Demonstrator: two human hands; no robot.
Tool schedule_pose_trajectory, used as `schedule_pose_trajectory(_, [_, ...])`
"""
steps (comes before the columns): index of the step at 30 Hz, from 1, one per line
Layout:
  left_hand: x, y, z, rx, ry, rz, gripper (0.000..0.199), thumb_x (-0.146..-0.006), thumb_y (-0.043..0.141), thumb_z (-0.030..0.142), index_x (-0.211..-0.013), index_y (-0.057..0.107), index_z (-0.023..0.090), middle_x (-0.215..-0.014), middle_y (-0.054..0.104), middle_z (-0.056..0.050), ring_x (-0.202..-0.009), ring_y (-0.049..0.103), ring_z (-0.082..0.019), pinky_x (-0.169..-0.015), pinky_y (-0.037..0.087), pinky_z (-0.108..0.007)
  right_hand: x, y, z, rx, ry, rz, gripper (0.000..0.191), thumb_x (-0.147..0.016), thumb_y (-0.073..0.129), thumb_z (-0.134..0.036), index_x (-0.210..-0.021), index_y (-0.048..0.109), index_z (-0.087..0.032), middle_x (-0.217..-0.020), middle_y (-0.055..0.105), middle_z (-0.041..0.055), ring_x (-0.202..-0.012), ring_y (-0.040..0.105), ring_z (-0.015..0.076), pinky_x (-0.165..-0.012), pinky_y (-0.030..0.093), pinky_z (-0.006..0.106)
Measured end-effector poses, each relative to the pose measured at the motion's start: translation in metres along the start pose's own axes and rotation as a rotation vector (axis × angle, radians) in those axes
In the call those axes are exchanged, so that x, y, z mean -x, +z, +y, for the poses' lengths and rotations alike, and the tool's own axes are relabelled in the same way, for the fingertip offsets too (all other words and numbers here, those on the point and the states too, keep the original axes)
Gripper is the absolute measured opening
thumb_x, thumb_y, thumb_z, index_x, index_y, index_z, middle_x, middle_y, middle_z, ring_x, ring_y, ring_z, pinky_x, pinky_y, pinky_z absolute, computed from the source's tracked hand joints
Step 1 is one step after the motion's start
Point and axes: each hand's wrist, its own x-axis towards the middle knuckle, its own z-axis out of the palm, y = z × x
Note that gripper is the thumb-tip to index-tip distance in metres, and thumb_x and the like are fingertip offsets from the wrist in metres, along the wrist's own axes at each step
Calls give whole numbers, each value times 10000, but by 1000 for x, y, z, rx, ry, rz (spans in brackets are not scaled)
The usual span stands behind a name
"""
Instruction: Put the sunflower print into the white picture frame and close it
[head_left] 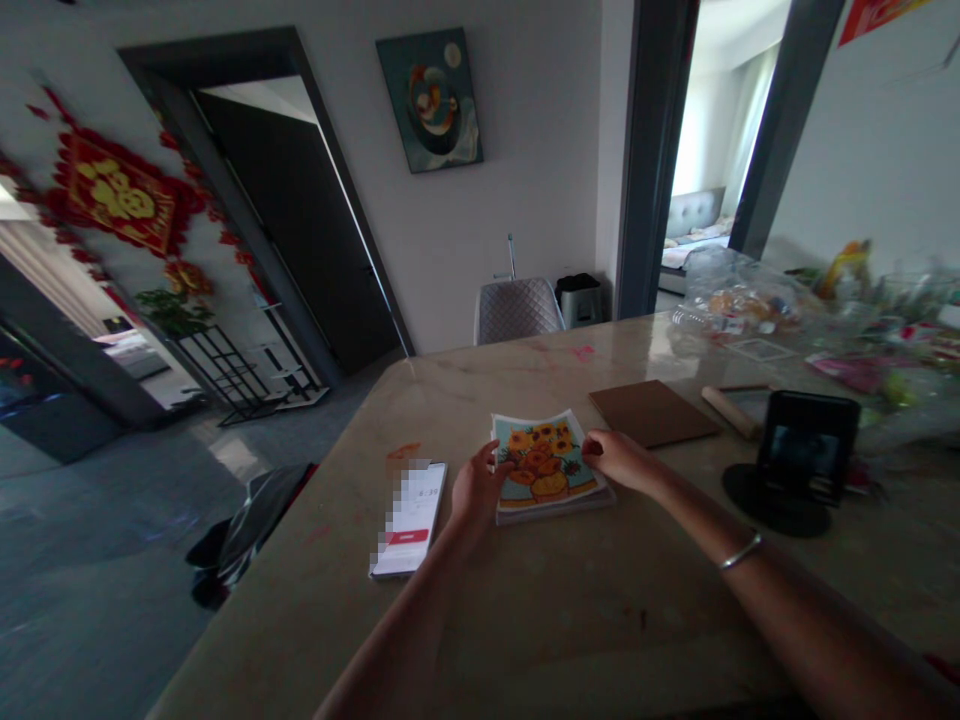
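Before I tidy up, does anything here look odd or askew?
The top sunflower print looks curled along its far edge, not lying flat on the stack. A pink mark on the table toward its far edge breaks the pale surface, possibly a stain.

Beyond the sunflower picture (541,460), I see a bare lane to the far edge of the tabletop (472,385)! Leftward, the phone (414,520) lies before the left edge; rightward, brown board (652,412) and black stand (806,455) obstruct me, plastic bags (739,292) crowding far right.
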Motion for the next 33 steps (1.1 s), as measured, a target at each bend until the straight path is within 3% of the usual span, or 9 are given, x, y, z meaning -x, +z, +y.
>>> schedule_pose_trajectory(7, [3,-3,3,-108,12,3,451,-773,535,349,-1203,501,214,-1029,642,-50,-869,600,-165,-657,407,-211,1,1,0,72,1,-6,84,-707,533,-233,-738,586,-174,-745,649,39,-689,589,142,-572,366,212])
schedule_pose_trajectory(15, [5,2,-1,-219,96,9,404,-810,483,318,-1198,504,208,-1201,546,-57,-1038,531,-187,-831,395,-248,4,-3,-3,97,28,-15,101,-723,526,-229,-778,596,-181,-773,652,33,-704,595,133,-550,348,199])
schedule_pose_trajectory(21, [4,6,-5,-256,150,13,359,-806,483,285,-1150,542,202,-1152,555,-75,-1029,533,-204,-830,402,-270,3,-4,-1,126,38,-34,144,-712,550,-228,-834,607,-179,-793,650,43,-707,592,146,-561,354,213])
schedule_pose_trajectory(26, [5,3,-3,-245,134,7,333,-804,482,279,-1118,562,205,-1129,567,-67,-994,543,-194,-822,396,-265,3,-3,-2,140,37,-30,358,-703,578,-241,-1050,563,-156,-815,647,56,-712,586,153,-586,367,222])
schedule_pose_trajectory(33, [5,0,0,-232,139,41,265,-799,474,259,-1012,611,183,-1020,607,-64,-908,563,-170,-780,397,-241,5,-3,-8,119,-57,-66,370,-722,537,-184,-1088,586,-159,-818,657,59,-712,589,142,-601,381,212])
